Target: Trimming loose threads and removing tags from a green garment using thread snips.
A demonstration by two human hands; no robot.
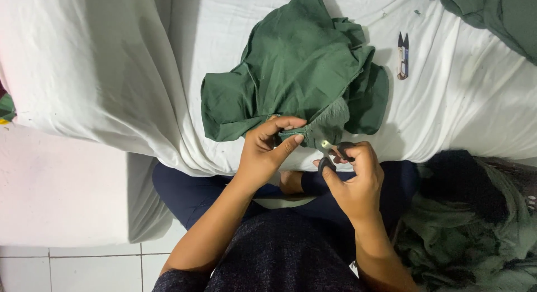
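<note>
A person sits on a white tiled floor (72, 267) against the near edge of a white-sheeted mattress (100, 62), which serves as the work surface. A crumpled dark green cotton garment (291, 74) lies spread across the middle of the sheet, its lower hem drawn to the near edge so both hands can reach it. The left hand (268, 146) is closed in a pinch on that hem, thumb and fingers pulling the cloth taut, apparently to steady the seam. Just beside it, the right hand (358, 177) is closed around small black-handled scissors (333, 152), blades angled toward the pinched fabric; whether they touch it cannot be told. A spare pair of small thread snips with dark and pale handles (403, 56) lies apart toward the far right of the sheet, within arm's reach. A heap of grey-green cloth (475, 236) is piled on the floor at the person's right side, and more green fabric (492, 12) drapes the mattress's far right corner.
</note>
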